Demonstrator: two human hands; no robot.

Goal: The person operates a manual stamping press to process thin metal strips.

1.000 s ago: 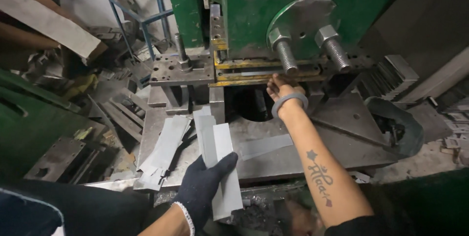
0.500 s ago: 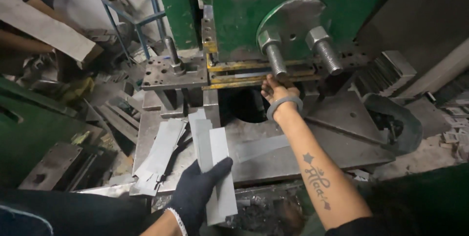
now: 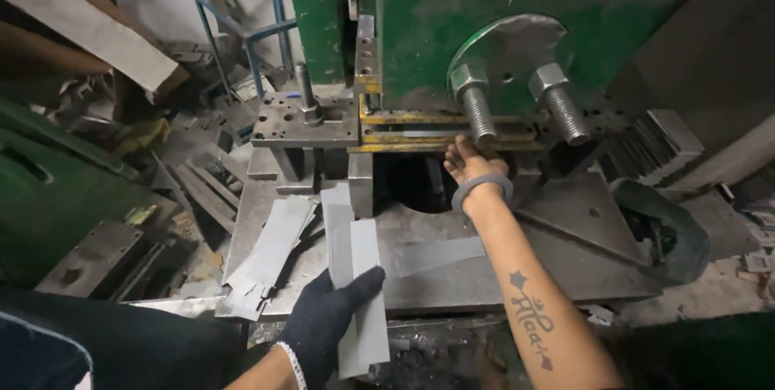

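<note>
My left hand (image 3: 323,321), in a dark glove, grips a stack of flat grey sheet-metal strips (image 3: 353,265) that lies lengthwise on the steel bed (image 3: 565,277) of a green press (image 3: 500,10). My bare right hand (image 3: 467,164), a grey band at the wrist, reaches forward to the die slot (image 3: 420,133) under two large bolts (image 3: 517,103); its fingers are at the slot's edge and partly hidden. I cannot see what they hold.
A second pile of cut metal strips (image 3: 270,249) lies left of the held stack. Scrap plates and offcuts (image 3: 194,188) cover the floor at left, beside a blue frame (image 3: 242,31). A round hole (image 3: 416,184) opens in the bed. A dark curved part (image 3: 662,228) sits at right.
My right hand has stayed at the die slot, and the left keeps its grip on the strips. The camera view shifted slightly, nothing else visibly moved.
</note>
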